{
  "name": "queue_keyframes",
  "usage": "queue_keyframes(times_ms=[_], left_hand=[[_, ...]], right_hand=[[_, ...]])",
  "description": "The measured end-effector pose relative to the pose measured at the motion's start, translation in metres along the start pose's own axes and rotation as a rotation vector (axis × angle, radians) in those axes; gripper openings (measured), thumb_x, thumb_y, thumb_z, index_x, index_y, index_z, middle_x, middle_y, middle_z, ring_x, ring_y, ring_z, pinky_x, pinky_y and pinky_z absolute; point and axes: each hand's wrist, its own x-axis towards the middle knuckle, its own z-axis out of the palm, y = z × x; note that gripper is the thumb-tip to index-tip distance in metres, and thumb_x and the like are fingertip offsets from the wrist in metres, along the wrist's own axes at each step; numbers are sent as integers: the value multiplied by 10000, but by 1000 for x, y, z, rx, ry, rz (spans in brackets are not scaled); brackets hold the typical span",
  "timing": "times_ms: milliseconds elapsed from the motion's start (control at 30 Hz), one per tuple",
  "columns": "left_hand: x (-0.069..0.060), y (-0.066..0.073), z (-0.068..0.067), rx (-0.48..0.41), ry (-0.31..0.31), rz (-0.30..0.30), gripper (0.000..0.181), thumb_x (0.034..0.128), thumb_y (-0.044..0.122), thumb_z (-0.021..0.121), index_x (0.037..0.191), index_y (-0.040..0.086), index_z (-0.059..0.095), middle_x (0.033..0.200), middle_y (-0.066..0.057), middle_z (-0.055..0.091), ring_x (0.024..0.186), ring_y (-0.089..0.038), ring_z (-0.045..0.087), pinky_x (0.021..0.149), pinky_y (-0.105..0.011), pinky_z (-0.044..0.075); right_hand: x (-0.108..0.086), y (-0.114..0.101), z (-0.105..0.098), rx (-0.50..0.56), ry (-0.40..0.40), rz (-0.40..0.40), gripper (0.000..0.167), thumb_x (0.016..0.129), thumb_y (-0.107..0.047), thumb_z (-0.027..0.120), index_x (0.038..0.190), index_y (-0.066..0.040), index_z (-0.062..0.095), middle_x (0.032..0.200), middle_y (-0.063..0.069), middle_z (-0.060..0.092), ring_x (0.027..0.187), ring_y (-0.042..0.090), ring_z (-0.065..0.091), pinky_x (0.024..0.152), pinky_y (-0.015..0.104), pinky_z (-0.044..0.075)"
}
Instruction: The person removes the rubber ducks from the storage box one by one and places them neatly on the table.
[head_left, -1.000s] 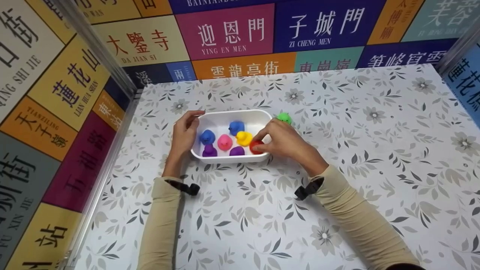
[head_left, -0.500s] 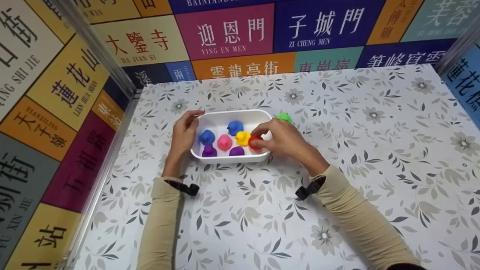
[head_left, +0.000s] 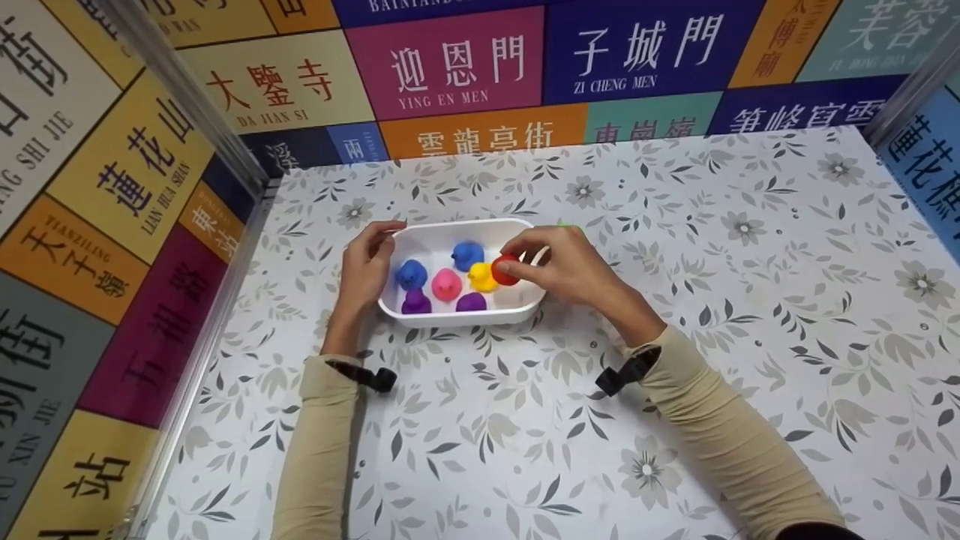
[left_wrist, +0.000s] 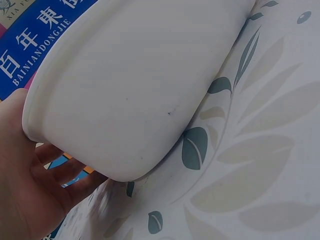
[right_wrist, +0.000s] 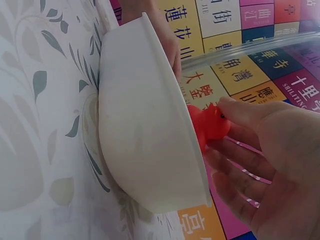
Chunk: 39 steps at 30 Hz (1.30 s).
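Observation:
A white plastic tub (head_left: 442, 319) with rounded ends stands on the table. My left hand (head_left: 367, 262) holds its left end, thumb at the rim (left_wrist: 35, 107) and fingers round the outer wall in the left wrist view. My right hand (head_left: 570, 262) pinches a red rubber duck (head_left: 505, 270) between thumb and fingers at the tub's right end. In the right wrist view the red duck's head (right_wrist: 218, 122) shows above the rim. Inside lie a yellow duck (head_left: 482, 277), a pink duck (head_left: 447, 285), blue ducks (head_left: 468, 256) and purple ducks (head_left: 416, 301).
A green toy (head_left: 568, 225) lies on the table just beyond my right hand, mostly hidden by it. The table (head_left: 480, 450) has a leaf-and-flower cover. Printed panels (head_left: 457, 64) stand along its back and sides.
My right hand has lifted the red duck from the tub's near right corner, slightly up and leftward. It now covers most of the green toy. The left hand has stayed at the tub's end.

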Motion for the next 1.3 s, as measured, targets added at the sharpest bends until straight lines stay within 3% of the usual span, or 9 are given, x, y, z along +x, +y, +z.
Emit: queue_keyframes(times_ms=[367,667,800,967,1167,1300], left_hand=[[-1,-1,0,-4,11,17,321,1056,56,555,1296,104,762,1187,-155,788,1080,-311,693,922,-257,449],[-1,1,2,-26,22,1,318,1066,33,551,1310,68,752,1235,-204,772,1137,-398,681,935,-261,426],[-6,14,1,-37,13,-13,324,1072,8,530,1326,11,731,1287,-248,749,1202,-458,667,950,-250,425],[-12,31,0,-31,-2,-15,340,1062,-20,502,1331,-45,707,1281,-310,728,1183,-500,644,935,-241,432],[-6,13,1,-53,11,-8,327,1071,-6,525,1328,-12,727,1244,-311,739,1161,-521,649,917,-246,417],[-1,1,2,-30,12,-7,314,1081,48,546,1319,61,751,1233,-230,768,1138,-427,686,928,-258,426]], right_hand=[[-13,11,-21,4,38,-16,252,964,-386,834,1149,-216,843,1063,-53,822,988,144,724,818,398,589],[-29,30,-42,-32,109,-30,237,988,-357,811,1166,-204,843,1076,-19,820,966,129,696,782,273,544],[-36,36,-52,-46,135,-43,213,993,-325,809,1164,-205,846,1085,-10,823,959,110,691,762,199,530],[-39,44,-69,-64,173,-5,219,991,-302,812,1173,-183,845,1115,27,823,959,59,681,769,164,539],[-40,55,-80,-71,224,55,230,985,-292,821,1183,-177,850,1151,76,828,929,57,694,770,147,538],[-38,66,-80,-79,228,85,237,989,-289,816,1192,-171,848,1177,85,821,963,134,711,775,142,538]])
